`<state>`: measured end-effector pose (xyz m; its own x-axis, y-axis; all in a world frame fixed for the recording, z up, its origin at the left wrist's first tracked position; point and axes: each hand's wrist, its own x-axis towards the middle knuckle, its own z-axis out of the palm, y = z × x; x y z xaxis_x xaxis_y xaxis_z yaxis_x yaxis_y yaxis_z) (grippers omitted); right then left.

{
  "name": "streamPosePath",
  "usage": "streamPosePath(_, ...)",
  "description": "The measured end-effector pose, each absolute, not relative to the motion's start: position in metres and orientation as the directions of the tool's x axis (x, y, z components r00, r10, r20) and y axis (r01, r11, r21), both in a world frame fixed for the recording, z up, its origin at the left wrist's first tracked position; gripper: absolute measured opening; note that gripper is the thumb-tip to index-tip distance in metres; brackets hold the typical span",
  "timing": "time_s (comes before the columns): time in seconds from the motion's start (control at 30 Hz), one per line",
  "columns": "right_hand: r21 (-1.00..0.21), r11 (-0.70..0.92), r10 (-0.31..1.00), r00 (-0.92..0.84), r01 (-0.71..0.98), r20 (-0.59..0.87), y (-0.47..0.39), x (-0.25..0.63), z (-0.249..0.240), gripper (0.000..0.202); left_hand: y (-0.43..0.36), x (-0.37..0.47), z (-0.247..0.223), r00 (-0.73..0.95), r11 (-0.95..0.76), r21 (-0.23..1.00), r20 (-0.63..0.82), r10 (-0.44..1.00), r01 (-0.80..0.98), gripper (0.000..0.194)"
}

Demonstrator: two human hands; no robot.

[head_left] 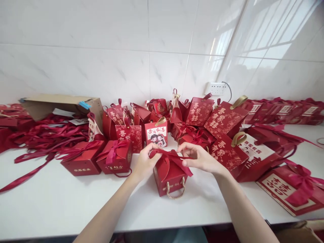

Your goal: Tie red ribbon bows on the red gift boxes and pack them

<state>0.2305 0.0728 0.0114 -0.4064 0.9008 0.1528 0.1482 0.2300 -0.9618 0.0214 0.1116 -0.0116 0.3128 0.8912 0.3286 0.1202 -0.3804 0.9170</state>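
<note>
A small red gift box (169,184) stands upright on the white table in front of me, its gold rope handle (176,197) hanging down the near side. Dark red ribbon (181,164) lies across its closed top. At the box's left top edge, my left hand (148,160) is closed, pinching the ribbon between thumb and fingers. My right hand (198,158) is curled shut on the ribbon at the right side, just above the lid. The exact shape of the knot is partly hidden by the fingers.
Two ribboned red boxes (84,158) stand at left, near heaped loose ribbons (55,135) and an open cardboard carton (60,99). Several red gift boxes (199,111) crowd the back and right. A larger box (293,189) sits at the right front. A power strip (215,88) is against the tiled wall.
</note>
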Motion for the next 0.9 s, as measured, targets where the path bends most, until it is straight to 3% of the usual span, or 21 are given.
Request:
streamPosePath(0.13, -0.841, 0.278, 0.915, -0.395, 0.465, 0.084, 0.071, 0.224, 0.029, 0.017, 0.121, 0.011, -0.006, 0.214, -0.397, 0.880, 0.349, 0.913, 0.259, 0.003)
streamPosePath(0.2, -0.807, 0.288, 0.922, -0.378, 0.516, 0.087, 0.071, 0.220, 0.036, 0.023, 0.124, 0.006, -0.001, 0.171, -0.382, 0.868, 0.344, 0.923, 0.316, 0.005)
streamPosePath(0.33, -0.909, 0.216, 0.937, -0.339, 0.358, 0.089, 0.071, 0.218, 0.045, 0.022, 0.125, 0.002, 0.009, 0.041, -0.370, 0.883, 0.375, 0.926, 0.287, 0.010)
streamPosePath(0.5, -0.980, 0.189, 0.910, -0.385, 0.059, 0.152, 0.079, 0.224, 0.043, 0.012, 0.129, 0.008, 0.020, -0.105, -0.285, 0.950, 0.273, 0.956, -0.124, 0.013)
streamPosePath(0.63, -0.970, 0.228, 0.891, -0.382, -0.087, 0.244, 0.090, 0.231, 0.046, 0.019, 0.137, 0.006, 0.040, -0.045, -0.264, 0.932, 0.261, 0.964, -0.247, 0.020)
streamPosePath(0.73, -0.954, 0.278, 0.887, -0.352, -0.109, 0.299, 0.098, 0.231, 0.059, 0.021, 0.141, 0.003, 0.063, 0.120, -0.268, 0.928, 0.306, 0.945, -0.258, 0.025)
streamPosePath(0.8, -0.942, 0.318, 0.871, -0.359, -0.105, 0.334, 0.101, 0.228, 0.071, 0.020, 0.141, 0.002, 0.080, 0.248, -0.299, 0.940, 0.333, 0.910, -0.167, 0.028)
streamPosePath(0.9, -0.923, 0.379, 0.854, -0.360, -0.067, 0.376, 0.104, 0.221, 0.089, 0.020, 0.138, 0.006, 0.101, 0.336, -0.447, 0.888, 0.391, 0.857, 0.106, 0.035)
